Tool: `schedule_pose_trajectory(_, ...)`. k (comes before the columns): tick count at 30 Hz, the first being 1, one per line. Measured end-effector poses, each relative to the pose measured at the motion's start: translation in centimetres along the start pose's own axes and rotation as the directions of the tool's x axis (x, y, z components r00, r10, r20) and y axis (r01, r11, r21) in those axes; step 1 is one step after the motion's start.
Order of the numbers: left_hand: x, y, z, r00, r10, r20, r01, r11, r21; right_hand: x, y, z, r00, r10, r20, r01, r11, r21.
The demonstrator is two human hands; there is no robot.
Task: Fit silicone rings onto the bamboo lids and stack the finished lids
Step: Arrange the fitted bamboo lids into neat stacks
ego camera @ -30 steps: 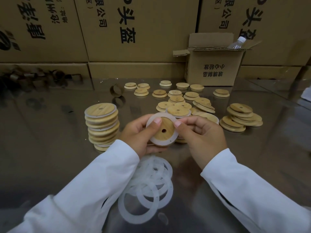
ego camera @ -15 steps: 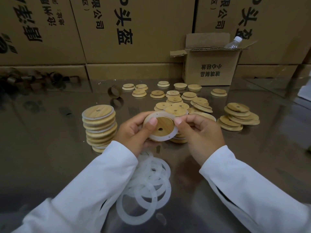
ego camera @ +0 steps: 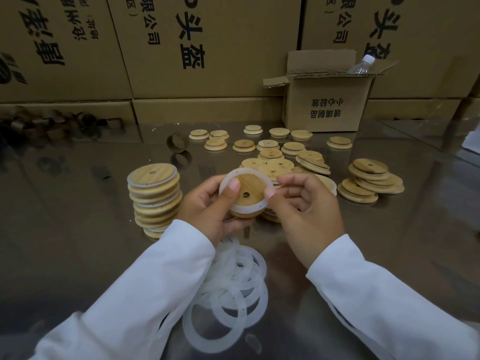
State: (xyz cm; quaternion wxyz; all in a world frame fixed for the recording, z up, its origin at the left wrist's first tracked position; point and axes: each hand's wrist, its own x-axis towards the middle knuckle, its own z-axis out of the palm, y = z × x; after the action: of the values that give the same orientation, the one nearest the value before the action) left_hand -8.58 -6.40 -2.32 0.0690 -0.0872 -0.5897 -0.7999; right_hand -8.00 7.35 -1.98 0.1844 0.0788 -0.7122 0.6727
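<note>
At nine o'clock from the work stands the stack of finished lids [ego camera: 154, 196], each banded in white, near enough that a done one can be set on top without a reach. The left hand [ego camera: 207, 211] cradles the lid [ego camera: 253, 184] from beneath, fingers curled under it and thumb pressed on the ring [ego camera: 246, 210] at about ten o'clock, I'd say to pin that side down. The lid is held clear of the table [ego camera: 78, 242], tipped toward the face. At three o'clock on its rim the right hand [ego camera: 309, 211] pinches the ring between thumb and forefinger, other fingers loosely curled, likely seating that edge. The spare rings [ego camera: 233, 289] lie at six o'clock, under the wrists. The bare lids [ego camera: 368, 178] wait from twelve round to two.
</note>
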Motion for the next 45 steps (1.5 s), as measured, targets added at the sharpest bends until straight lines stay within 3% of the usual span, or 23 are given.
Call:
schedule_pose_trajectory(3,0.15,0.09,0.03,0.993,-0.12,-0.007,0.118,0.983,-0.139,-0.23,0.14,0.34,0.999,-0.019,-0.033,0.018,0.999,-0.038)
schedule_pose_trajectory(6,0.11,0.07,-0.04,0.981,-0.19,0.032,0.193,0.968,-0.159,-0.04,0.36,0.25,0.998,-0.013,-0.053,0.009,0.997,-0.078)
schedule_pose_trajectory(13,0.03,-0.35,-0.28,0.99,-0.133,0.035,0.131,0.99,0.045,0.01,0.35,-0.17,0.995,-0.094,-0.035,0.083,0.97,-0.228)
schedule_pose_trajectory(26,0.11,0.24,-0.63,0.999,0.048,0.011,-0.049,0.993,0.11,0.45,0.02,-0.43,0.996,-0.088,0.02,0.09,0.948,-0.306)
schedule_pose_trajectory(34,0.05,0.2,-0.24,1.0,0.016,-0.016,-0.015,1.0,0.019,-0.22,-0.05,-0.03,0.985,-0.158,-0.061,0.15,0.982,-0.117)
schedule_pose_trajectory(38,0.13,0.16,-0.09,0.994,-0.106,-0.014,0.103,0.986,-0.133,-0.45,0.21,0.27,0.979,-0.172,-0.107,0.162,0.982,-0.1)
schedule_pose_trajectory(45,0.24,-0.09,-0.49,0.99,-0.129,0.055,0.13,0.991,-0.014,-0.23,0.64,0.11,0.979,-0.202,-0.036,0.19,0.958,-0.214)
